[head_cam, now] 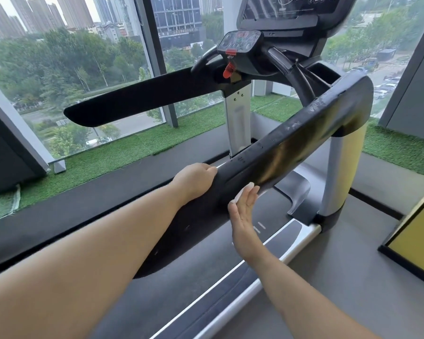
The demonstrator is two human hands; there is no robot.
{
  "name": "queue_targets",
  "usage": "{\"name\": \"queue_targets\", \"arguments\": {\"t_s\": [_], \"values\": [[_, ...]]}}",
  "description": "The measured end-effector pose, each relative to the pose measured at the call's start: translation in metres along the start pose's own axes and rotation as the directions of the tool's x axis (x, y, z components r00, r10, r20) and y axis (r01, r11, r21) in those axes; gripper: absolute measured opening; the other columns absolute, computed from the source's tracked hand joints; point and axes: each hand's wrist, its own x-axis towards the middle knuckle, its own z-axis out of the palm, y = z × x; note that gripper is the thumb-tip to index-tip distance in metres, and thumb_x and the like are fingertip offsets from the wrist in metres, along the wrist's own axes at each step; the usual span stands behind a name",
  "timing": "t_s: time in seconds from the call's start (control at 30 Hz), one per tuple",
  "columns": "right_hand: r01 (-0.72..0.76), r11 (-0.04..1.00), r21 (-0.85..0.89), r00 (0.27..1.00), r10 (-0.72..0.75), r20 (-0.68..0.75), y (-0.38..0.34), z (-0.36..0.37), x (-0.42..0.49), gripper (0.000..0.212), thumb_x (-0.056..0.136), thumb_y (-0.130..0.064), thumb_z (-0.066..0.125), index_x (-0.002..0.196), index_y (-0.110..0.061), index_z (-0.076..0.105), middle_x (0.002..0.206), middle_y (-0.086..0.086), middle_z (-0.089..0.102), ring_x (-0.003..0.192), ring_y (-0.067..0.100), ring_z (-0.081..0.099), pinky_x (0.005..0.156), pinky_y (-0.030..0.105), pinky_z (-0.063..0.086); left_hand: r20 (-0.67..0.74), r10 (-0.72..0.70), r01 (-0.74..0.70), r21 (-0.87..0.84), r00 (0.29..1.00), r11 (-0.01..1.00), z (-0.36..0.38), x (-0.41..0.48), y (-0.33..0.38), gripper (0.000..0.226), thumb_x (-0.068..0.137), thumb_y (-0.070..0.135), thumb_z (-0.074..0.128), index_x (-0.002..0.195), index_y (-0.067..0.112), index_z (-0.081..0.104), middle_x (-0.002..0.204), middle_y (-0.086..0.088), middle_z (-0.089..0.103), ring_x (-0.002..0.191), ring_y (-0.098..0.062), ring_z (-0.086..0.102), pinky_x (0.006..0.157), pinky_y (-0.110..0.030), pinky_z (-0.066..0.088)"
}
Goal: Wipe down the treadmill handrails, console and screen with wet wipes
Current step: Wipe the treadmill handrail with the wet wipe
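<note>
Fingers of your left hand (195, 178) curl over the far edge of the right handrail (291, 143) and grip it near its free end. Your right hand (242, 216) is flat with its fingers straight, pressing a white wipe (235, 201) against the rail's near side. Only a thin strip of the wipe shows past your palm. The left handrail (137, 101) juts out well apart from both hands. Ahead sits the console (240, 42) with a red clip (228, 70) hanging below it. The dark screen (287, 8) is at the top edge.
</note>
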Motion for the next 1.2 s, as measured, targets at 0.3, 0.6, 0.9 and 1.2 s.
{"name": "queue_targets", "arguments": {"t_s": [0.3,0.6,0.9,1.2], "values": [[-0.120,0.948,0.295,0.987,0.147,-0.071,-0.004,0.022,-0.001,0.061,0.096,-0.052,0.015,0.136,-0.044,-0.030,0.139,-0.029,-0.041,0.132,-0.010,-0.031,0.117,0.031,-0.010,0.003,-0.048,0.048,0.073,0.999,0.996,-0.006,-0.031,-0.046,0.052,0.100,0.049,0.019,0.125,0.027,0.059,0.125,0.000,0.060,0.117,-0.021,0.052,0.088,-0.027,0.034],[-0.177,0.894,0.411,0.932,0.287,-0.223,0.003,0.011,0.023,0.059,0.098,-0.052,0.013,0.144,-0.040,-0.022,0.148,-0.025,-0.031,0.138,-0.007,-0.022,0.119,0.038,-0.007,-0.068,-0.017,0.024,0.115,0.998,0.993,-0.001,-0.029,-0.050,0.050,0.101,0.047,0.020,0.122,0.027,0.061,0.121,0.000,0.062,0.113,-0.022,0.053,0.083,-0.028,0.035],[-0.057,0.994,0.091,0.986,0.070,-0.150,-0.004,0.027,-0.003,0.061,0.101,-0.040,0.019,0.137,-0.038,-0.030,0.143,-0.018,-0.042,0.134,-0.004,-0.033,0.108,0.013,-0.015,-0.098,0.002,0.012,0.136,0.995,0.991,0.001,-0.027,-0.053,0.055,0.100,0.048,0.020,0.105,0.018,0.066,0.106,-0.001,0.066,0.098,-0.022,0.057,0.081,-0.031,0.041],[0.052,0.999,-0.007,0.995,-0.053,-0.082,-0.011,0.048,-0.023,0.064,0.098,-0.044,0.020,0.136,-0.038,-0.031,0.139,-0.020,-0.047,0.131,-0.003,-0.039,0.112,0.023,-0.019,-0.132,0.010,0.011,0.157,0.991,0.988,0.002,-0.026,-0.052,0.053,0.100,0.048,0.022,0.102,0.020,0.067,0.105,-0.003,0.066,0.099,-0.025,0.057,0.082,-0.032,0.043]]}}
